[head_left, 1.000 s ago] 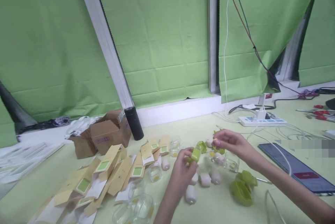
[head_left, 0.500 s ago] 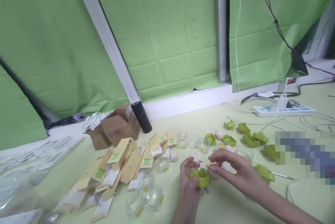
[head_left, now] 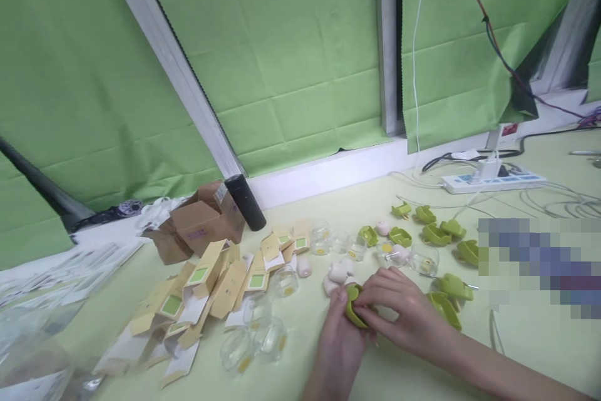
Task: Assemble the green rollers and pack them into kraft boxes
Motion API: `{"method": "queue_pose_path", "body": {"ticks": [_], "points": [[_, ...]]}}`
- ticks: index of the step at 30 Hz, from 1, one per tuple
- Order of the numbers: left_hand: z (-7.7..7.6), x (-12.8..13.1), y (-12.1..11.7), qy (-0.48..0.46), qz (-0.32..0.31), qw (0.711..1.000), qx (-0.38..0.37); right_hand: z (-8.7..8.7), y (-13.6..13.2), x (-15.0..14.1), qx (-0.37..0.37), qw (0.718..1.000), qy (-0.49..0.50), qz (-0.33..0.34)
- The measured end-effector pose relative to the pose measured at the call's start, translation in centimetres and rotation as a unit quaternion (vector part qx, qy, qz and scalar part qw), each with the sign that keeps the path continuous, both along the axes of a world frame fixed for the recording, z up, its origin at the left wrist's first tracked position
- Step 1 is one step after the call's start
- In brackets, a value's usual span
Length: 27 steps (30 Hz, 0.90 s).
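Observation:
My left hand (head_left: 339,341) is closed around a green plastic cup-like piece (head_left: 353,307) with a wavy rim, thumb on its near-left side. My right hand (head_left: 397,304) reaches into the opening of that piece, its fingertips pinched together. What those fingertips hold is hidden. Just beyond the hands lie several pale pink rounded pieces (head_left: 338,271). Right of my right hand, another green piece (head_left: 444,309) rests on the table close to my wrist.
More green pieces (head_left: 436,235) are scattered at right, near a screwdriver-like metal rod (head_left: 471,286). Clear plastic cups (head_left: 271,338) and opened yellow cartons (head_left: 232,288) spread leftward. Behind stand a cardboard box (head_left: 201,226), a black cylinder (head_left: 245,203) and a power strip (head_left: 493,181) with cables.
My right hand has brought a small yellow pin to the green piece, and the pin is now out of sight. My left hand has tilted the piece. The view has shifted slightly.

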<state>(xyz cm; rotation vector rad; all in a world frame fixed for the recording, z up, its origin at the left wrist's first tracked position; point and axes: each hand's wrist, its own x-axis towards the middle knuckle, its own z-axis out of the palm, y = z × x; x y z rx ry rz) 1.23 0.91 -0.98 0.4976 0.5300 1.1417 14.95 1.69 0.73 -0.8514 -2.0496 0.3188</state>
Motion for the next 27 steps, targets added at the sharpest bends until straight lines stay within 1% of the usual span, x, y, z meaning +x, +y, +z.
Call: {"method": "queue_pose_path", "body": {"ticks": [3,7,9,11,13,17,19,21,24,27], "points": [[0.1,0.2,-0.1,0.030,0.014,0.997,0.063,-0.2,0.2,0.1,0.004,1.000,-0.006,-0.012],[-0.1,-0.1,-0.5,0.085,0.035,0.991,0.094,-0.1,0.1,0.0,-0.015,1.000,0.003,-0.004],[-0.2,-0.3,-0.7,0.116,0.037,0.988,0.092,0.0,0.0,-0.2,-0.023,1.000,0.001,-0.005],[-0.1,-0.4,-0.8,0.133,0.043,0.987,0.082,-0.1,-0.1,-0.3,-0.017,1.000,-0.003,-0.016],[0.2,-0.3,-0.8,0.133,0.058,0.987,0.071,-0.2,-0.2,-0.4,0.009,0.999,-0.006,-0.040],[1.0,0.0,-0.7,0.115,0.076,0.989,0.051,-0.6,-0.1,-0.5,0.088,0.992,-0.014,-0.091],[1.2,0.0,-0.7,0.105,0.078,0.991,0.039,-0.7,-0.1,-0.5,0.119,0.989,-0.014,-0.092],[1.1,-0.1,-0.6,0.091,0.074,0.993,0.035,-0.6,0.0,-0.4,0.135,0.987,-0.007,-0.084],[0.6,-0.2,-0.4,0.076,0.060,0.994,0.040,-0.3,0.2,-0.1,0.134,0.988,0.004,-0.078],[0.2,-0.3,-0.4,0.078,0.051,0.995,0.046,0.2,0.3,0.3,0.092,0.994,-0.002,-0.067]]}}
